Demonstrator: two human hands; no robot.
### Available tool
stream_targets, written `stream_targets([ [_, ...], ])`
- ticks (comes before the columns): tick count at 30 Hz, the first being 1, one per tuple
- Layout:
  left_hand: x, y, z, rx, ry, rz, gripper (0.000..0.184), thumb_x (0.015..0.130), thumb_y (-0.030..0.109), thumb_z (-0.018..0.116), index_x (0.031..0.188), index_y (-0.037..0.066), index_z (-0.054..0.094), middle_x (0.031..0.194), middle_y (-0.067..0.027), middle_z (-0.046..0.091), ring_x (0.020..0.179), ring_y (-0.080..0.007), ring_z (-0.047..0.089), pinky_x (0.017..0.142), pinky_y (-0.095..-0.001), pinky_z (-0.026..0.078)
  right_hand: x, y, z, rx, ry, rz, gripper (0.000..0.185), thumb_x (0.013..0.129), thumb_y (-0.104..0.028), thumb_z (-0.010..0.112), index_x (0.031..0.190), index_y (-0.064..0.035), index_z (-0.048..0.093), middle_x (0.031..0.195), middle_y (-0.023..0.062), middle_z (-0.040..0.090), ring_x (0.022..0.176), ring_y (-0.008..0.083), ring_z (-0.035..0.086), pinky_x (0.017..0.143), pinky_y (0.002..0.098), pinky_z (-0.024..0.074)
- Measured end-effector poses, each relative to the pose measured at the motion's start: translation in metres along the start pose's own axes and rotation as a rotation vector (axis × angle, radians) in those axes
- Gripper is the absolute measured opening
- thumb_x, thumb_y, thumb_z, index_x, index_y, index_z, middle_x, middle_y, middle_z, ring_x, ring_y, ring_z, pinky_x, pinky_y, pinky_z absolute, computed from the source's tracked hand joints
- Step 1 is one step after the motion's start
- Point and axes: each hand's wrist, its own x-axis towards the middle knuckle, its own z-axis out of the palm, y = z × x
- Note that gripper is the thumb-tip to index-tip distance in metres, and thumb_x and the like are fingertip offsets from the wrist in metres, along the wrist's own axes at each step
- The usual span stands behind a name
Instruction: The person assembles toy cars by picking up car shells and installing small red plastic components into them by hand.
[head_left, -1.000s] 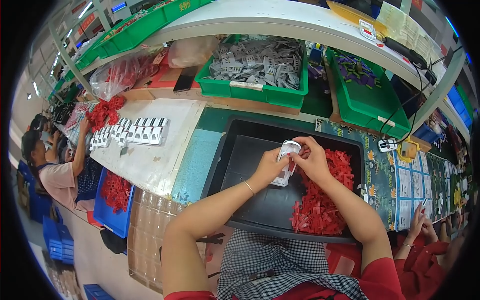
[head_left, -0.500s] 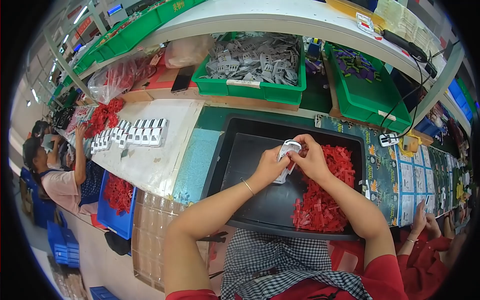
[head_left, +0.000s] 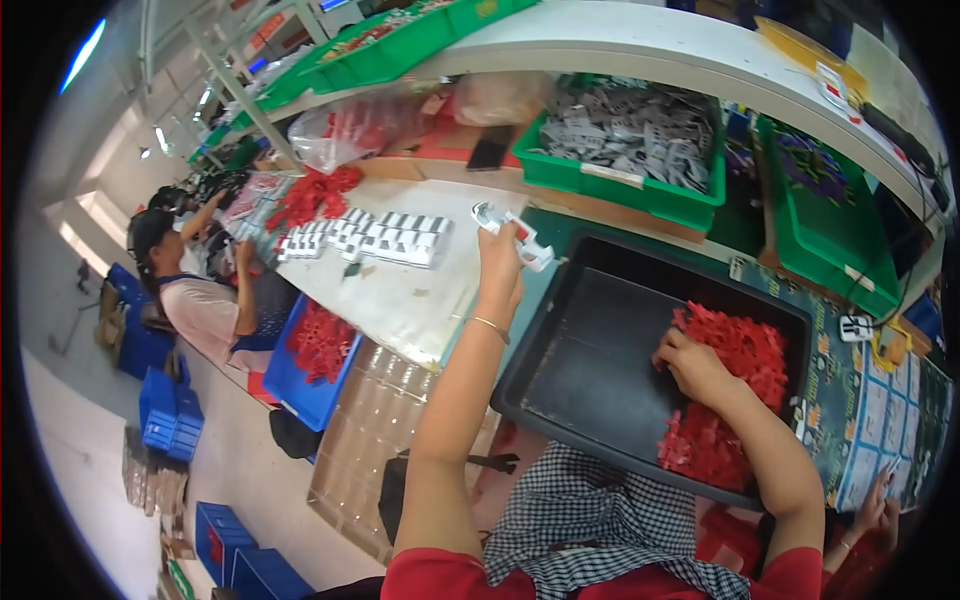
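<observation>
My left hand (head_left: 502,262) is raised beyond the left edge of the black tray (head_left: 520,385), closed on a white toy car body (head_left: 527,243) with a red part showing in it. The car body is over the edge of the white board (head_left: 405,295). Inside the tray, my right hand (head_left: 690,362) touches the pile of red plastic parts (head_left: 735,345), its fingers bent together; whatever is between them is too small to make out. Rows of white car bodies (head_left: 400,238) stand on the white board, left of my left hand.
A green bin (head_left: 620,180) of grey parts and a green bin (head_left: 835,250) with purple parts sit behind the tray. A blue bin (head_left: 340,395) holds red parts. A co-worker (head_left: 205,305) sits at the left; another person's hands (head_left: 875,515) show at the lower right.
My hands have come apart. The left carried the white car body left, out over the white board; the right went down to the red parts. The view has turned left.
</observation>
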Motion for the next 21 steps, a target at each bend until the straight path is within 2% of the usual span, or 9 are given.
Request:
stream_targets([
  [1,0.005,0.003,-0.016,0.272,-0.011,0.069,0.032,0.086,0.013,0.055,0.114,0.005,0.042,0.099,-0.0097,0.053,0.093,-0.0255,0.054,0.078,-0.0342,0.046,0.000,-0.004,-0.005,-0.015,-0.050,0.001,0.020,0.074,-0.003,0.061,0.093,-0.0081,0.062,0.099,0.0119,0.054,0.090,0.0315,0.059,0.074,0.0411,0.0501],
  [2,0.015,-0.003,-0.028,0.278,-0.009,0.081,0.032,0.086,0.013,0.055,0.114,0.005,0.042,0.099,-0.0097,0.053,0.093,-0.0255,0.054,0.078,-0.0342,0.046,-0.001,-0.006,-0.008,-0.032,-0.101,0.009,0.020,0.074,-0.003,0.061,0.093,-0.0084,0.062,0.098,0.0113,0.056,0.090,0.0310,0.059,0.074,0.0409,0.0500],
  [4,0.043,-0.030,-0.057,1.259,0.187,0.744,0.053,0.081,0.019,0.066,0.124,0.004,0.041,0.104,-0.0153,0.053,0.097,-0.0316,0.050,0.081,-0.0383,0.044,-0.001,-0.008,-0.008,-0.060,-0.092,-0.033,0.021,0.075,-0.004,0.061,0.094,-0.0093,0.062,0.095,0.0103,0.057,0.088,0.0305,0.060,0.072,0.0409,0.0500],
  [5,0.049,-0.030,-0.071,1.338,0.074,0.587,0.072,0.073,0.025,0.075,0.132,0.006,0.039,0.110,-0.0199,0.051,0.101,-0.0361,0.047,0.085,-0.0413,0.041,-0.002,-0.009,-0.007,-0.058,-0.093,-0.030,0.020,0.075,-0.004,0.061,0.094,-0.0095,0.063,0.095,0.0103,0.057,0.088,0.0306,0.060,0.072,0.0412,0.0499],
  [7,0.061,-0.042,-0.097,1.703,0.021,0.452,0.069,0.070,0.029,0.076,0.129,0.009,0.045,0.114,-0.0187,0.050,0.106,-0.0363,0.046,0.089,-0.0452,0.038,-0.002,-0.011,-0.008,-0.058,-0.083,-0.038,0.017,0.077,-0.004,0.060,0.093,-0.0093,0.063,0.095,0.0104,0.056,0.089,0.0305,0.059,0.071,0.0411,0.0497],
  [10,0.083,-0.063,-0.136,1.801,0.225,0.593,0.059,0.078,0.040,0.066,0.127,0.012,0.049,0.128,-0.0218,0.045,0.125,-0.0406,0.033,0.096,-0.0619,0.026,-0.002,-0.010,-0.007,-0.065,0.023,-0.022,0.016,0.078,-0.002,0.059,0.092,-0.0087,0.063,0.095,0.0105,0.056,0.089,0.0302,0.058,0.069,0.0404,0.0498],
  [13,0.100,-0.073,-0.141,1.817,0.374,0.299,0.060,0.081,0.038,0.064,0.132,0.012,0.044,0.140,-0.0231,0.034,0.135,-0.0401,0.023,0.101,-0.0673,0.018,0.000,-0.012,-0.009,-0.102,0.131,-0.060,0.014,0.077,-0.002,0.058,0.089,-0.0082,0.063,0.091,0.0102,0.054,0.086,0.0297,0.057,0.066,0.0408,0.0496],
  [16,0.094,-0.063,-0.110,1.713,0.272,0.330,0.065,0.077,0.038,0.068,0.131,0.011,0.045,0.143,-0.0240,0.028,0.136,-0.0409,0.020,0.100,-0.0683,0.018,-0.001,-0.008,-0.009,-0.127,0.104,-0.076,0.012,0.075,-0.003,0.061,0.086,-0.0080,0.063,0.089,0.0096,0.054,0.085,0.0296,0.057,0.066,0.0407,0.0499],
  [21,0.043,-0.040,-0.016,1.384,-0.161,0.765,0.063,0.067,0.019,0.075,0.124,0.008,0.049,0.134,-0.0246,0.036,0.127,-0.0415,0.031,0.098,-0.0597,0.030,0.001,-0.015,-0.005,-0.127,0.134,-0.053,0.022,0.072,-0.002,0.063,0.093,-0.0100,0.061,0.099,0.0097,0.055,0.090,0.0307,0.058,0.069,0.0416,0.0508],
])
